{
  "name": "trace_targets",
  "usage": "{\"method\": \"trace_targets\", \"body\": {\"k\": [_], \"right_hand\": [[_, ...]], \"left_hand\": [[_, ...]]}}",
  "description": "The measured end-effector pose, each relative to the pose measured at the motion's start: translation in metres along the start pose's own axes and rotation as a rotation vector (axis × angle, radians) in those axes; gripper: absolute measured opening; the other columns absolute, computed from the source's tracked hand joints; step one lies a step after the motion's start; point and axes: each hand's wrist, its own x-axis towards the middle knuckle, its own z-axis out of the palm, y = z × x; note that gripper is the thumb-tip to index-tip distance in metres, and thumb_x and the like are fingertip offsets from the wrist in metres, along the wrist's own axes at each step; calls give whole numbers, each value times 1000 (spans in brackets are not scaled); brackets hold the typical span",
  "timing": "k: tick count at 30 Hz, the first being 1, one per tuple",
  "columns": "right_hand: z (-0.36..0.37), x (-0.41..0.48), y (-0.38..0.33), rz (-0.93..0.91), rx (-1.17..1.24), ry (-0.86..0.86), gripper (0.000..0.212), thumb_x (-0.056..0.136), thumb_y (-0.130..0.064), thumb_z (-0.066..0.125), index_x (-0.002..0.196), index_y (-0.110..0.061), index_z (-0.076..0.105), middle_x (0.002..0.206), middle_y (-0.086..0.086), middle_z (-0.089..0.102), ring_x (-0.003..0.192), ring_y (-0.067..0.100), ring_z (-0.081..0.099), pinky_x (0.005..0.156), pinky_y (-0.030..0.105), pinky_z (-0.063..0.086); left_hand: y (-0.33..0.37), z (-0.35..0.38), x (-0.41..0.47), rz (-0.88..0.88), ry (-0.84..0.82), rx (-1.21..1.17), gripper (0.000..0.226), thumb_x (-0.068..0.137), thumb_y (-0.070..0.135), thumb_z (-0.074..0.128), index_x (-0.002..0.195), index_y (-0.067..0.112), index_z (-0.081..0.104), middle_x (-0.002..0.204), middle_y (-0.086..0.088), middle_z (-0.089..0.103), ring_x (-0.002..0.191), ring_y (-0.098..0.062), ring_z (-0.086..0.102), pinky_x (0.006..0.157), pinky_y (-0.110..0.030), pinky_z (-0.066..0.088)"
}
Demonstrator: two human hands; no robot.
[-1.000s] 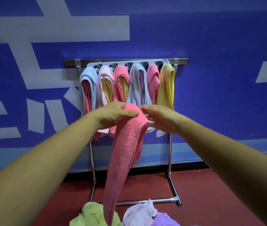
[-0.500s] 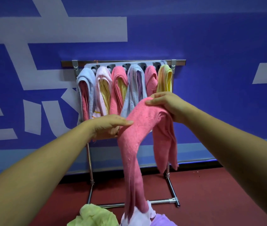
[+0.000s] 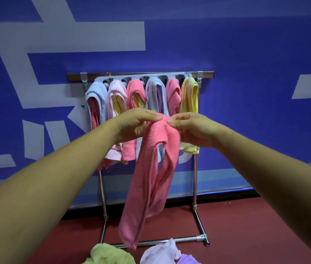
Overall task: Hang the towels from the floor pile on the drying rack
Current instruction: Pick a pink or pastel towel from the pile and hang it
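The floor pile of loose green, white and purple towels [image 3: 111, 254] is cut off by the bottom edge. The left hand [image 3: 131, 125] and right hand [image 3: 193, 129] each pinch the top edge of a pink terry towel [image 3: 150, 180], which hangs before the metal drying rack [image 3: 195, 187]. They hide the middles of six hung towels [image 3: 189, 96]. Large pale characters on the blue wall [image 3: 246, 44] are cropped and unreadable.

Even indoor light, soft shadows, saturated colours, wide-angle bending at edges, sharp focus
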Motion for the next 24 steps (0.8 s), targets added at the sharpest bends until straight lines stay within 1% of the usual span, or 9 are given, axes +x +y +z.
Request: {"method": "trace_targets", "body": {"k": [3, 5, 9, 12, 16, 19, 21, 23, 24], "right_hand": [[-17, 4, -13, -58, 34, 118, 18, 91, -8, 59, 76, -10, 69, 72, 1, 65, 62, 11, 61, 60, 21, 51], [-28, 7, -20, -46, 18, 187, 20, 96, -3, 53, 78, -7, 62, 64, -1, 63, 54, 9, 58, 52, 19, 47], [-49, 19, -29, -1, -167, 302, 25, 97, -2, 56, 73, -11, 56, 55, -7, 57, 48, 5, 55, 44, 16, 43], [-70, 32, -41, -30, -237, 378, 20, 94, -4, 62, 76, -9, 56, 62, -2, 54, 51, 7, 54, 51, 20, 45], [-104, 52, -58, -63, -393, 463, 9, 90, -8, 69, 90, -2, 63, 69, 3, 49, 61, 13, 46, 61, 28, 39], [-128, 73, -74, -67, -536, 493, 12, 90, -11, 71, 81, -2, 68, 75, 8, 48, 69, 20, 41, 64, 32, 36], [-144, 91, -84, -69, -592, 490, 17, 90, -13, 73, 83, 1, 69, 79, 11, 51, 74, 22, 45, 66, 33, 41], [-159, 112, -94, -77, -678, 503, 25, 90, -18, 73, 93, 7, 69, 83, 13, 55, 78, 23, 48, 70, 35, 45], [-165, 122, -100, -81, -740, 524, 24, 90, -21, 73, 94, 3, 71, 83, 12, 58, 78, 21, 49, 71, 34, 44]], "left_hand": [[-3, -9, 7, -42, -3, 92, 27, 81, 22, 64, 97, -1, 64, 79, -6, 64, 66, -12, 60, 67, -24, 50], [-5, -15, 13, -59, 3, 150, 27, 81, 24, 66, 95, 2, 62, 77, -5, 58, 66, -14, 55, 67, -26, 47], [9, -16, 36, 47, 81, 77, 8, 88, 10, 65, 83, 5, 61, 72, -2, 58, 66, -13, 54, 64, -21, 47], [30, -16, 63, 105, 115, 158, 17, 93, 4, 58, 77, 9, 62, 67, 1, 57, 63, -8, 52, 63, -19, 44], [60, -27, 99, 110, 111, 342, 14, 92, 2, 60, 79, 7, 61, 68, -1, 48, 58, -5, 46, 57, -13, 41], [78, -40, 131, 114, 85, 481, 1, 88, 3, 64, 88, 3, 64, 79, -10, 50, 69, -12, 48, 66, -18, 42], [89, -50, 155, 116, 83, 564, 6, 84, 6, 69, 89, 4, 66, 86, -11, 53, 78, -16, 48, 74, -25, 40], [102, -61, 176, 138, 147, 713, 8, 85, 10, 71, 93, 9, 68, 88, -4, 60, 79, -13, 50, 71, -24, 39], [107, -68, 186, 140, 196, 785, 14, 85, 16, 73, 97, 12, 69, 87, 1, 61, 77, -11, 50, 68, -24, 39]]}}
